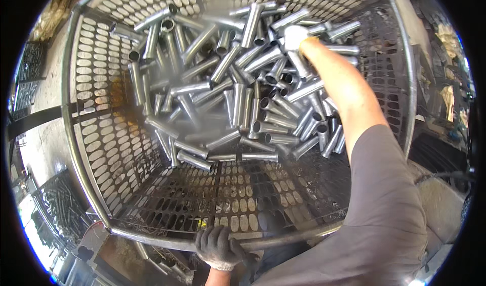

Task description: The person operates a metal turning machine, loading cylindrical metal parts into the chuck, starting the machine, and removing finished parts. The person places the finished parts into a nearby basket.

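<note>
Many short shiny metal tubes with flared ends (225, 63) lie heaped at all angles inside a large cage basket (169, 243) of perforated metal. At the near side, my left hand (218, 245) in a dark grey glove is closed around the basket's round rim bar. My right arm stretches deep into the basket, and my right hand (296, 37), under a bright white glove cuff, is among the tubes at the far right. Glare and the wrist hide its fingers. One tube (298, 63) lies right beside that hand.
Perforated walls (109, 119) enclose the heap, with rusty stains on the left one. Outside, more metal tubes (162, 266) lie below the front rim, and a crate of dark parts (61, 200) stands at the lower left. A dark bar (38, 121) meets the basket's left side.
</note>
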{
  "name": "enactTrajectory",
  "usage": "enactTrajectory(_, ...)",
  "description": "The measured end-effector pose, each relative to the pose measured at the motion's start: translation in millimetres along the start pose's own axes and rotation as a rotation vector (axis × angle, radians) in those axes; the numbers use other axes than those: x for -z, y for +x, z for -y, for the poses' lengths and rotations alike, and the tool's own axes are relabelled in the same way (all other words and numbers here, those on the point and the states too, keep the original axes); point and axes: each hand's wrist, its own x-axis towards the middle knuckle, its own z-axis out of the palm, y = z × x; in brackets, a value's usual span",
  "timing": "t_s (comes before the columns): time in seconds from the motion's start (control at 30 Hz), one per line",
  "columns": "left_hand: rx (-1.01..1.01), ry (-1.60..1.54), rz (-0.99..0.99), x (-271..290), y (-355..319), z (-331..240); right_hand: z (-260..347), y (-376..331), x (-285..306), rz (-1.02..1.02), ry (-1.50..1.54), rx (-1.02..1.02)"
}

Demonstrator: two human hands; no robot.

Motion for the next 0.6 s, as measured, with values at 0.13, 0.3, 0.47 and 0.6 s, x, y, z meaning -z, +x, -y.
enactTrajectory(0.13,0.044,-0.01,0.094,3.6,0.3,-1.3,24.9,11.9,13.2,0.144,-0.054,0.06)
enactTrajectory(0.3,0.057,-0.103,0.114,2.9,2.1,5.7,-16.9,19.5,-42.5,0.033,-0.041,0.015)
enactTrajectory(0.47,0.07,-0.091,0.089,9.4,2.1,2.0,31.8,-132.9,-37.6,-0.247,0.027,0.059)
enactTrajectory(0.6,0.088,-0.088,0.068,9.1,-12.1,3.9,85.7,-289.4,39.8,-0.474,0.359,0.379)
